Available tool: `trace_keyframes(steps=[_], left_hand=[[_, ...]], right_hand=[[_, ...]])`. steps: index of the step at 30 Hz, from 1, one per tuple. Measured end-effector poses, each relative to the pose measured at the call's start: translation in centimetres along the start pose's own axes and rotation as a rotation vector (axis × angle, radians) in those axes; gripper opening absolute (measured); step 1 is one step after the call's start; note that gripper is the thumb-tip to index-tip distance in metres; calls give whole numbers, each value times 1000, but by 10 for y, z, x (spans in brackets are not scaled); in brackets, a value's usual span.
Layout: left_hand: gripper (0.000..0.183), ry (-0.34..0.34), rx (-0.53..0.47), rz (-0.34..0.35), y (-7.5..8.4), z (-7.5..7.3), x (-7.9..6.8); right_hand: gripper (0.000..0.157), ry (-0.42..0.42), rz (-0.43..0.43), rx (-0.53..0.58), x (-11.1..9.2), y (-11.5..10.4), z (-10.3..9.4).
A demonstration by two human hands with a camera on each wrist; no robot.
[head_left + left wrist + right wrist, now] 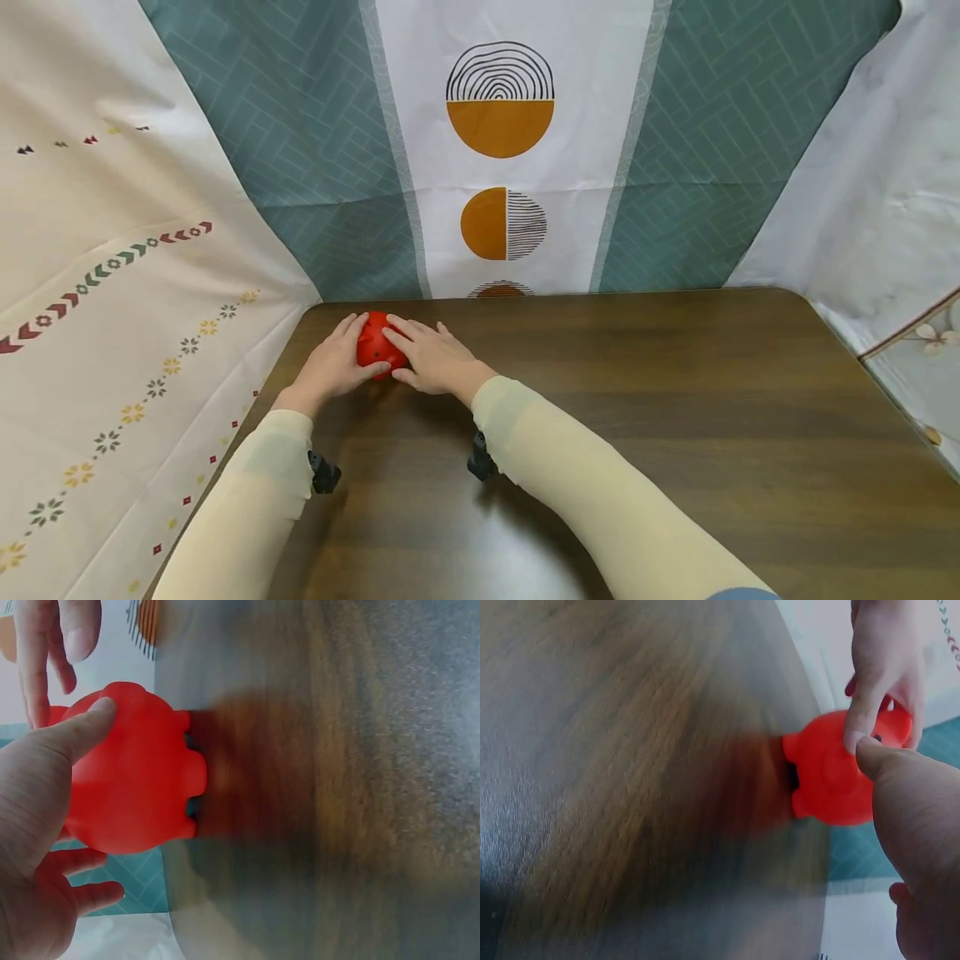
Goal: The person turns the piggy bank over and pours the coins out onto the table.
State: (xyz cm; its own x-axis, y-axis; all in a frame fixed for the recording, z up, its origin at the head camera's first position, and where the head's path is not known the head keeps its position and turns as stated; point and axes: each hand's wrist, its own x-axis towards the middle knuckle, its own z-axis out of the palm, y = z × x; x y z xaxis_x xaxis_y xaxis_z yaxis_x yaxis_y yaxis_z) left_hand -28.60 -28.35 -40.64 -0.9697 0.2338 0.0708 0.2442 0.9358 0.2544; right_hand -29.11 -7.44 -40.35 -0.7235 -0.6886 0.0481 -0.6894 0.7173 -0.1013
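Note:
Near the table's far left corner is a round red piggy bank [372, 342], upright with its short feet toward the tabletop. My left hand [330, 362] holds it from the left, fingers over the top and thumb on the near side. From the right, my right hand [435, 358] holds it too, with its fingertips on the upper part. The left wrist view shows the left thumb lying across the piggy bank [139, 784]. In the right wrist view both thumbs come close together on the bank [829, 776]. Whether all its feet touch the wood is hard to tell.
The brown wooden table [637, 417] stretches to the right and toward me. Behind it hangs a green and white patterned cloth [585, 150], and a cream cloth [112, 333] hangs along the left side. Small black devices are strapped at both wrists.

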Motion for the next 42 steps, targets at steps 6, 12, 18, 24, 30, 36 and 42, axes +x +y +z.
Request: trace_keyframes(steps=[6, 12, 18, 24, 30, 36, 42], left_hand=[[97, 30, 19, -6, 6, 3, -4], [97, 40, 34, -8, 12, 5, -7], [97, 57, 32, -9, 18, 8, -8], [97, 68, 37, 2, 23, 13, -8], [98, 71, 34, 10, 30, 16, -12], [98, 59, 14, 15, 40, 17, -17], [97, 74, 9, 51, 53, 20, -15]], right_hand=[[81, 36, -10, -9, 0, 4, 1], [80, 46, 12, 5, -5, 5, 2], [79, 76, 16, 51, -11, 8, 6], [77, 101, 31, 98, -18, 11, 10], [75, 130, 39, 136, -27, 13, 15], [75, 158, 40, 163, -38, 14, 19], [76, 183, 56, 188, -52, 19, 21]])
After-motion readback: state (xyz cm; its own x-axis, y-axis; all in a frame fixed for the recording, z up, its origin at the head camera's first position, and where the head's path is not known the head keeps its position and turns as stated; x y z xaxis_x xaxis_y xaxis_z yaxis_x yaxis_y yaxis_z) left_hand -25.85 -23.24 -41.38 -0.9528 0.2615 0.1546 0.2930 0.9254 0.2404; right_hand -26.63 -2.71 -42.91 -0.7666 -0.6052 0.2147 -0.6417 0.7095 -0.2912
